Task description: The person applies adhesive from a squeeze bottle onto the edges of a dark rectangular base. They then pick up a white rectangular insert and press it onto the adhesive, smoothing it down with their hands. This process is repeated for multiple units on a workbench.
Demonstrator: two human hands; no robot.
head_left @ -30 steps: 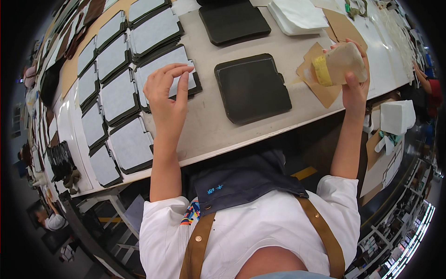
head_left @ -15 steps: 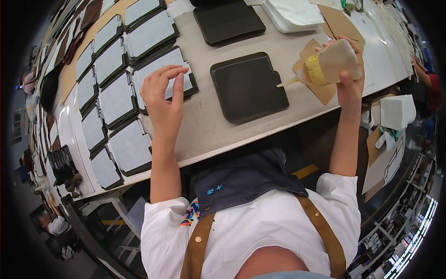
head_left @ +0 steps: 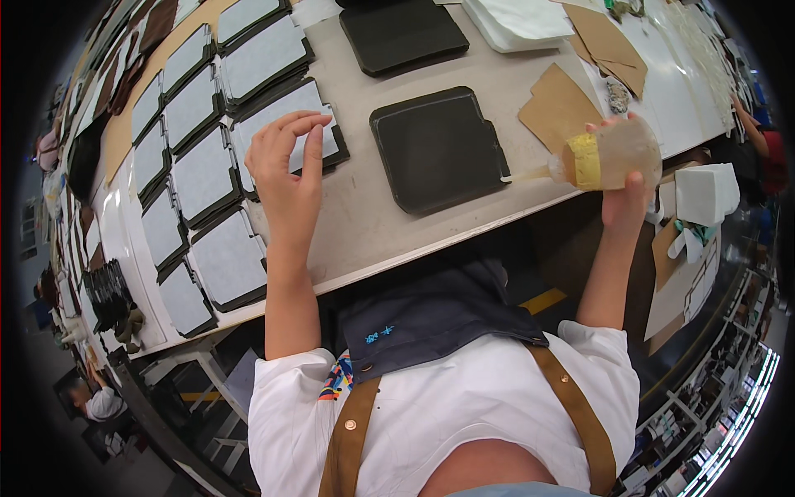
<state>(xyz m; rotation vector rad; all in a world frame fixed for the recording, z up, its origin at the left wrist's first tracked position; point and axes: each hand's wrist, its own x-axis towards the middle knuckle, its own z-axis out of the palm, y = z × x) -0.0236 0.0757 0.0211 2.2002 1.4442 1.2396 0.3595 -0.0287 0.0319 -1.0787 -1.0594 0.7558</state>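
Observation:
In front of me on the table lies a dark, flat panel (head_left: 439,151) with rounded corners and a notched right edge. My right hand (head_left: 623,199) is closed around a translucent squeeze bottle (head_left: 633,153) wrapped with yellow tape near its neck. The bottle is tilted nearly level, its thin nozzle (head_left: 530,175) pointing left at the panel's lower right corner; whether the tip touches cannot be made out. Over a white-faced panel (head_left: 277,116) to the left hovers my left hand (head_left: 286,161), holding nothing, its fingers loosely curved and the thumb apart from them.
Rows of stacked white-faced panels (head_left: 201,180) cover the table's left side. Behind the front panel is a stack of dark panels (head_left: 403,37), beside a pile of white sheets (head_left: 522,23). Brown card pieces (head_left: 559,108) lie at the right. The table's front edge (head_left: 373,267) runs before me.
My right hand and the bottle have moved toward me and slightly right, the nozzle sliding down along the panel's right edge. My left hand stays nearly still.

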